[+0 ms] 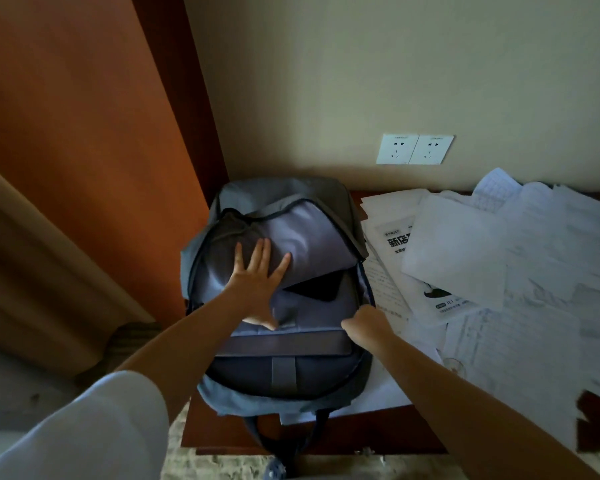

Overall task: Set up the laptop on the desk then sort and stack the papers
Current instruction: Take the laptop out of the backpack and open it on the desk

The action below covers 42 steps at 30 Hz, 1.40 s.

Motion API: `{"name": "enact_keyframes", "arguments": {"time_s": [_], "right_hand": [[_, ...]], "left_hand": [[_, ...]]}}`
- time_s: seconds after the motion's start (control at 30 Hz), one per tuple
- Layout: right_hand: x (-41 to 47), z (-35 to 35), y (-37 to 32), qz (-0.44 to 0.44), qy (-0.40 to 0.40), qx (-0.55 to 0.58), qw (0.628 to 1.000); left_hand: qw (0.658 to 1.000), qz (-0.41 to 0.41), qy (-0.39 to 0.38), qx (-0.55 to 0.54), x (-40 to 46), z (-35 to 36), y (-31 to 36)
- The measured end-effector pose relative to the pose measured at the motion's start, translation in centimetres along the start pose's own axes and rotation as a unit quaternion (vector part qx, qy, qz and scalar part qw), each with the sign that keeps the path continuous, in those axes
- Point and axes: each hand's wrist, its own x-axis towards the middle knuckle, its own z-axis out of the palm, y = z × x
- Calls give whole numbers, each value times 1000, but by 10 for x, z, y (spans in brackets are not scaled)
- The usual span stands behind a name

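Left hand (pixel 257 282) flat, fingers spread, pinning backpack (pixel 281 216) lining. Right hand (pixel 364 323) fingers grasping laptop (pixel 284 346) corner, still bagged. Papers (pixel 499 271) right of fingers on counter (pixel 326 441), unsorted. Barely started.

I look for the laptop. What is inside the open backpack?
Inside the backpack a grey laptop edge shows, plus a dark flat item. The lining covers the rest.

You wear a loose, pale white short sleeve (pixel 94 431) of soft cloth on your left arm, ending above the elbow. Your left forearm (pixel 187 337) and right forearm (pixel 465 382) are bare, with no watch or rings showing.
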Motion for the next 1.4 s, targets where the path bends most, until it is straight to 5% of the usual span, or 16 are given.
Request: {"name": "enact_keyframes", "arguments": {"time_s": [0.17, 0.47, 0.67, 0.93, 1.4], "right_hand": [[-11, 10, -6, 116, -75, 269, 953], [-25, 10, -12, 184, -81, 434, 878], [-44, 35, -16, 179, -18, 712, 678], [-54, 73, -59, 151, -72, 830, 532], [-90, 18, -80, 154, -77, 759, 628]], "left_hand": [[999, 42, 18, 30, -12, -2, 14], [998, 59, -9, 29, -5, -50, -2], [999, 54, 0, 3, 1, -60, -3], [999, 48, 11, -7, 1, -70, -12], [995, 44, 22, 87, 15, -86, -8]]}}
